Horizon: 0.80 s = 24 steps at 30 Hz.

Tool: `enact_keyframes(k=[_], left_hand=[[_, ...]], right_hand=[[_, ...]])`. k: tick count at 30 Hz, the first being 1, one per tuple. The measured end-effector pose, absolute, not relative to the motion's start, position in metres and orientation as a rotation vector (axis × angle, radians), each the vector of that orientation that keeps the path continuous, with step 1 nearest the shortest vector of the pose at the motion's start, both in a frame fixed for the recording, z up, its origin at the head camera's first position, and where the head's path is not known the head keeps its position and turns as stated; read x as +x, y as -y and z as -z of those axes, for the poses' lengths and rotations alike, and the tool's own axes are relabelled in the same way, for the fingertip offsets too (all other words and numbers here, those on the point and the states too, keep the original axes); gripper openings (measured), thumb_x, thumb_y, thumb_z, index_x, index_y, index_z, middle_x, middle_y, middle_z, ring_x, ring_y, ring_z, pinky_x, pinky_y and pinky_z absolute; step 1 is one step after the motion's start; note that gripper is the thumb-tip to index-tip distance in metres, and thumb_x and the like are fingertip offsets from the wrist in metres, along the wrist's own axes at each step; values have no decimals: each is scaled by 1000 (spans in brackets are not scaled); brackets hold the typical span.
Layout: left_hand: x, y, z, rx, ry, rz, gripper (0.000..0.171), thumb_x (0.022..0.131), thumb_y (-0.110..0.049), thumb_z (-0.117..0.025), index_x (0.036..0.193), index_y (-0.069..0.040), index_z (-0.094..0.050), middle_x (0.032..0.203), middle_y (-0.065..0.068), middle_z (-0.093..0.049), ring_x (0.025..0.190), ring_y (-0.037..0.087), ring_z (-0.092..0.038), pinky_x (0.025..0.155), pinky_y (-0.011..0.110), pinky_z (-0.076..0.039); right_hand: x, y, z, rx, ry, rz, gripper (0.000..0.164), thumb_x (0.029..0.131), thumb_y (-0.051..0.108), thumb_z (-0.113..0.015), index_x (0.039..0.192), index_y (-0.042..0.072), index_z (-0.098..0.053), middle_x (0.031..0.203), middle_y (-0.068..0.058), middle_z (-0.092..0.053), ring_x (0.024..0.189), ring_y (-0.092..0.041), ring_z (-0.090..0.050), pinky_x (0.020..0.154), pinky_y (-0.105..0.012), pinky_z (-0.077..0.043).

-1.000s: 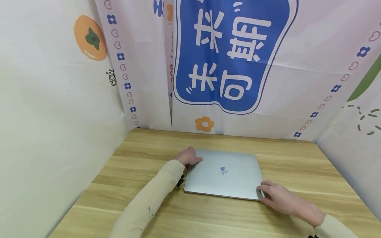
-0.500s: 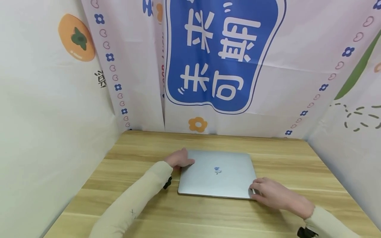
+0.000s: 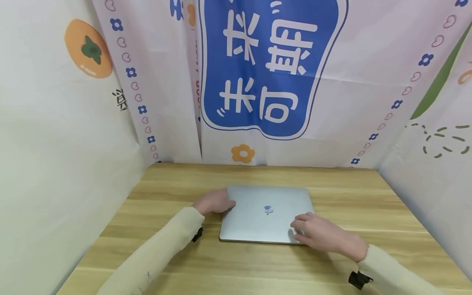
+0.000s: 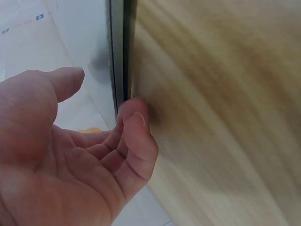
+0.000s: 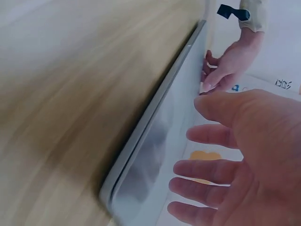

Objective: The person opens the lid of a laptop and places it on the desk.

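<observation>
A closed silver laptop (image 3: pixel 258 223) with an apple logo lies flat on the wooden table. At its left edge is my left hand (image 3: pixel 215 201); in the left wrist view its bent fingers (image 4: pixel 136 141) lie by the laptop's side edge, while the thumb stands apart from the lid. Over the near right corner is my right hand (image 3: pixel 318 233). Its fingers (image 5: pixel 202 172) are spread and fairly straight in the right wrist view, with a gap to the lid and nothing held. The laptop's underside is hidden.
The wooden table (image 3: pixel 177 262) extends on all sides of the laptop. Printed white cloth (image 3: pixel 177 102) hangs behind it, and further white cloth walls stand to the left and right. Each wrist wears a black strap (image 3: pixel 359 280).
My right hand has left the laptop's right edge and moved leftward over the lid. My left hand has shifted slightly outward, its thumb pulling back from the lid. The camera view has turned a little right.
</observation>
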<state>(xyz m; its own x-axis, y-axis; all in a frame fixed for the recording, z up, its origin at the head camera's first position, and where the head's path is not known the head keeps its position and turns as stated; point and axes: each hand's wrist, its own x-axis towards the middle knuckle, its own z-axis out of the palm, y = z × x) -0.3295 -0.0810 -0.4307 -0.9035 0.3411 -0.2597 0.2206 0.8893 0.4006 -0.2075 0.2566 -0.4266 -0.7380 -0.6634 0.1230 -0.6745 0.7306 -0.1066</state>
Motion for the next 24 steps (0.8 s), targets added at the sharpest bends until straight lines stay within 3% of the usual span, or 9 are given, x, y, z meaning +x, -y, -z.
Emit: enact_keyframes(k=[2,6,8,12,24], left_hand=[[-325,84,434,458,-2747,-538,74,99,-39,-54,151,6,-27,132,22,-57,62,15,-51,60,32,-46],[-318,85,439,546,-2797,-491,70,100,-37,-54,148,9,-33,147,23,-46,101,23,-61,90,39,-52],[-317,85,440,585,-2813,-467,69,100,-38,-55,147,9,-35,148,24,-45,122,28,-56,105,44,-46],[-311,86,441,620,-2836,-453,70,100,-40,-53,150,5,-32,152,25,-39,139,35,-42,112,47,-40],[-294,95,441,798,-2843,-400,66,100,-44,-52,149,-2,-38,148,23,-43,136,34,-44,110,48,-40]], right_hand=[[-208,-250,424,1105,2872,-240,30,92,24,-68,117,8,-69,121,-16,-68,113,-32,-63,94,-48,-54],[-207,-237,422,1115,2878,-280,32,94,25,-65,120,7,-67,125,-18,-66,117,-34,-61,97,-49,-52],[-207,-232,421,1124,2869,-290,32,94,26,-65,121,7,-67,126,-18,-65,117,-34,-60,97,-49,-52],[-208,-225,421,1141,2864,-306,34,96,27,-62,123,8,-66,127,-17,-65,119,-32,-60,98,-47,-52],[-210,-216,422,1090,2923,-366,37,97,30,-61,127,10,-64,132,-16,-62,123,-31,-58,102,-46,-50]])
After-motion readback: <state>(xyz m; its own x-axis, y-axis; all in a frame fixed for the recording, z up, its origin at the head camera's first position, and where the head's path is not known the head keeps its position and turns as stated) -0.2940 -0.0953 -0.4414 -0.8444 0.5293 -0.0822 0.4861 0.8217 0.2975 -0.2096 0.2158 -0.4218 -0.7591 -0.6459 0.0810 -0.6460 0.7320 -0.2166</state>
